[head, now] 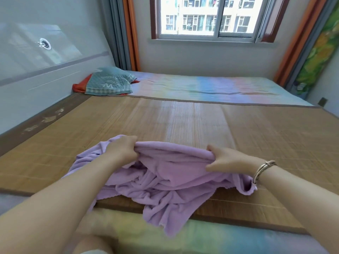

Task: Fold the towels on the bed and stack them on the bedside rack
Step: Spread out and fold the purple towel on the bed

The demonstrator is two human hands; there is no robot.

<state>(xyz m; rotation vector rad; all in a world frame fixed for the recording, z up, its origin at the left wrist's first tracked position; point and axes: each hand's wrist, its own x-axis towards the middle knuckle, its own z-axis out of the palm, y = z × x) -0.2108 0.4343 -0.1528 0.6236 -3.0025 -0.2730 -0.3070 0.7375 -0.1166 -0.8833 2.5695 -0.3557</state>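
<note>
A crumpled lilac towel [165, 182] lies on the bamboo mat [201, 121] near the bed's front edge, one end hanging over the mat's border. My left hand [122, 148] grips the towel's far edge on the left. My right hand [227, 159], with a bracelet on its wrist, grips the same edge further right. The stretch of edge between the two hands is pulled fairly taut and lifted slightly. The bedside rack is not in view.
The bed [220, 87] has a pastel striped sheet beyond the mat. A teal pillow [110, 82] over something red lies at the far left by the white headboard [36, 74]. A window [211, 17] and curtains stand behind the bed.
</note>
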